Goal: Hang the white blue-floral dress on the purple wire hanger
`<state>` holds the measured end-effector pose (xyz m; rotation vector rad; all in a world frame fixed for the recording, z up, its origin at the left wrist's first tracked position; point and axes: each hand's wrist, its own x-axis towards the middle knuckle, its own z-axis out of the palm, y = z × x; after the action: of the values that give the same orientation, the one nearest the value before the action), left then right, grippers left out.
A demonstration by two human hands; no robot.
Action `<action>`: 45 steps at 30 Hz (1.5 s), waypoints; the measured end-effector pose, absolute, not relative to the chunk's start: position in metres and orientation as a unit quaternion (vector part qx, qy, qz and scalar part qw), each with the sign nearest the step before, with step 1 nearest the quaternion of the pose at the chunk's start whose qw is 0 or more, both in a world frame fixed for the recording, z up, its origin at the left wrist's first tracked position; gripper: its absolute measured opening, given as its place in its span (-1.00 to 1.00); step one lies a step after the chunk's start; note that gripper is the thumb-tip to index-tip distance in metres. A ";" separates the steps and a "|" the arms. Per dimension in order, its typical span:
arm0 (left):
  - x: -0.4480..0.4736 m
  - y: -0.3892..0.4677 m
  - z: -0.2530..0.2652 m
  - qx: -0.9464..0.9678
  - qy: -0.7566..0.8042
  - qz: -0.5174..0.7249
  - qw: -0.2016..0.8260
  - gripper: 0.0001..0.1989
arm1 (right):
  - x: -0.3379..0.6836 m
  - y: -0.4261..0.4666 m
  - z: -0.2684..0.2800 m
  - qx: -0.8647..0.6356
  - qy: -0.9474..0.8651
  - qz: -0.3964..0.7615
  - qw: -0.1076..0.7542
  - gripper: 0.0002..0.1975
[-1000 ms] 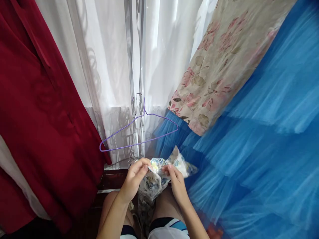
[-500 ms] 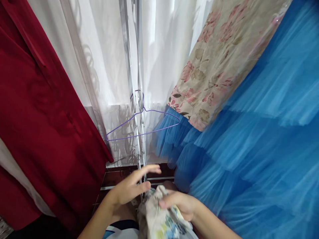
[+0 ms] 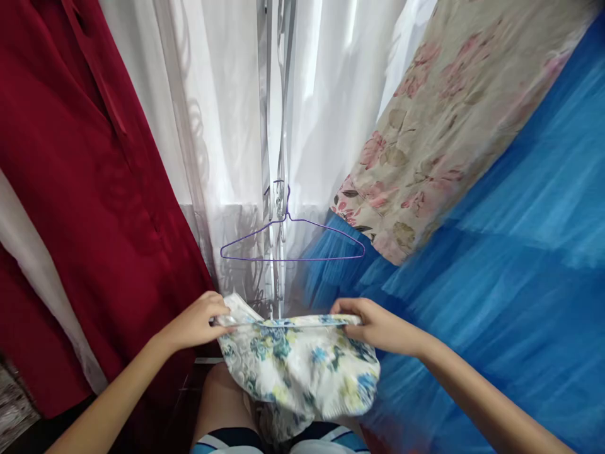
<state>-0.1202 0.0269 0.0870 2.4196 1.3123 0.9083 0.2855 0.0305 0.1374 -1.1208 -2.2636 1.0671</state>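
A white cloth garment with blue, green and yellow flowers (image 3: 302, 362) is stretched between my two hands, over my lap. My left hand (image 3: 201, 320) pinches its upper left edge, where a white strip folds up. At the upper right edge, the fingers of my right hand (image 3: 366, 321) close on the same fabric. What kind of garment it is, I cannot tell. Just beyond it hangs a bare purple wire hanger (image 3: 293, 259), apart from both hands.
A white metal stand (image 3: 274, 151) rises behind the hanger, before white curtains (image 3: 217, 126). Dark red fabric (image 3: 108, 208) hangs at left. On the right hang a beige floral cloth (image 3: 416, 145) and a layered blue tulle skirt (image 3: 496, 271).
My left hand, open and off the cloth before, now grips it. The bunched garment has been spread out sideways and raised, with my hands farther apart. The view has shifted slightly.
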 end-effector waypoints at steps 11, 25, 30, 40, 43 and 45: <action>-0.175 0.103 0.141 0.819 0.515 0.227 -0.112 -0.71 | 0.238 0.125 0.130 -0.443 -0.827 0.112 0.327 -0.63; -0.110 0.095 0.179 0.847 0.396 0.354 -0.029 -0.75 | 0.222 0.111 0.102 -0.455 -0.818 0.096 0.339 -0.78; -0.079 0.090 0.184 0.792 0.404 0.453 -0.063 -0.78 | 0.238 0.101 0.096 -0.438 -0.802 0.097 0.394 -0.62; -0.083 0.094 0.158 0.718 0.472 0.511 -0.020 -0.71 | 0.291 0.140 0.133 -0.553 -0.669 0.195 0.456 -0.26; -0.083 0.094 0.154 0.713 0.484 0.508 -0.002 -0.72 | 0.290 0.153 0.129 -0.555 -0.664 0.208 0.456 -0.29; -0.084 0.094 0.151 0.712 0.489 0.504 -0.002 -0.71 | 0.289 0.156 0.122 -0.554 -0.657 0.209 0.467 -0.08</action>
<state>-0.0844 0.0940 0.1510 2.2392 1.5363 1.5860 0.2891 0.1563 0.1223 -1.3594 -1.6112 0.5126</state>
